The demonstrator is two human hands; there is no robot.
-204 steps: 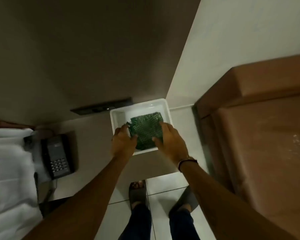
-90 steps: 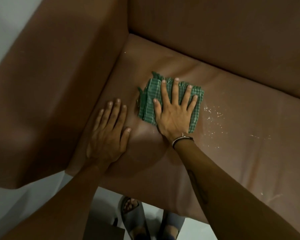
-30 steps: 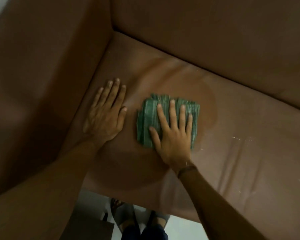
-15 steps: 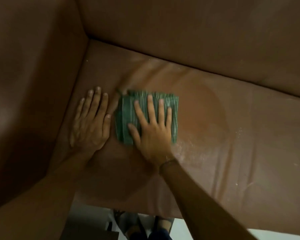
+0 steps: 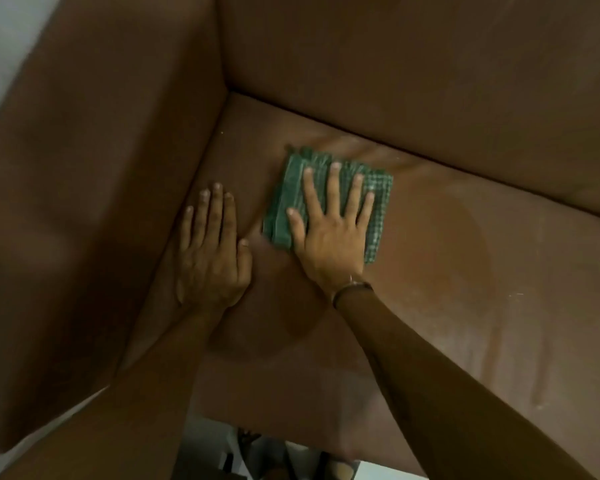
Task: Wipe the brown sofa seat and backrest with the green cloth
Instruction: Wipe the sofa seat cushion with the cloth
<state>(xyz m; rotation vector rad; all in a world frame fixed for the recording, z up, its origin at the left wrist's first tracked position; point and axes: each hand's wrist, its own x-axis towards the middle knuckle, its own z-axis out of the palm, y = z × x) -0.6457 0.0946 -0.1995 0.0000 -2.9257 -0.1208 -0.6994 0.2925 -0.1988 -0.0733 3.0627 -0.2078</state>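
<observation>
Right hand (image 5: 329,244), fingers (image 5: 333,188) spread, presses green cloth (image 5: 288,199) onto sofa seat (image 5: 465,289); left hand (image 5: 212,258) lies flat.

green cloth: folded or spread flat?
Folded: the green cloth shows stacked layered edges on its left side, a compact pad under the right hand.

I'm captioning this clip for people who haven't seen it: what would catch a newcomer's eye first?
The green cloth stands out most, folded on the brown sofa seat near the back left corner, with the right hand pressed flat on it, fingers spread. Beside it, the left hand lies flat on the bare seat by the armrest. A darker, damp-looking patch on the seat surrounds the cloth.
</observation>
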